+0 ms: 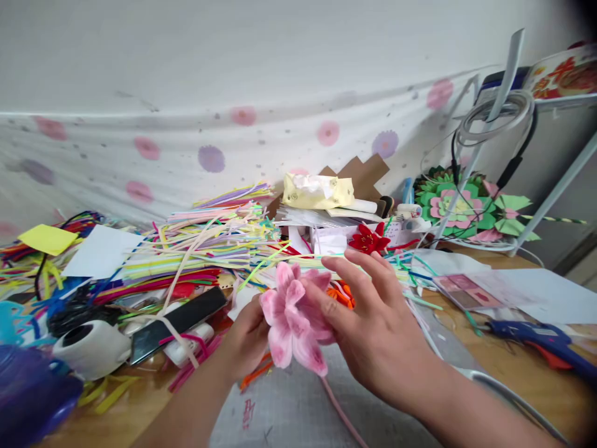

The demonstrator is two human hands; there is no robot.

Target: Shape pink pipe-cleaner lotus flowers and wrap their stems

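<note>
A pink flower (293, 317) with fuzzy, darker-tipped petals is held above a grey mat (280, 410). My left hand (247, 336) grips it from the left, its fingertips hidden behind the petals. At the flower's right side, my right hand (368, 317) has its fingers spread, and the index fingertip touches an upper petal. A pink stem (342, 414) trails down toward the front edge of the view. Behind the flower, an orange fuzzy piece (344, 295) partly shows, and a red flower (370, 238) lies farther back.
Bundles of coloured pipe cleaners (214, 239) cover the back left. A black phone (180, 323) and a white mug (92, 348) lie left. At right are a blue glue gun (536, 336), a palette (471, 289) and a metal rack (553, 190). A green paper flower (450, 208) stands behind.
</note>
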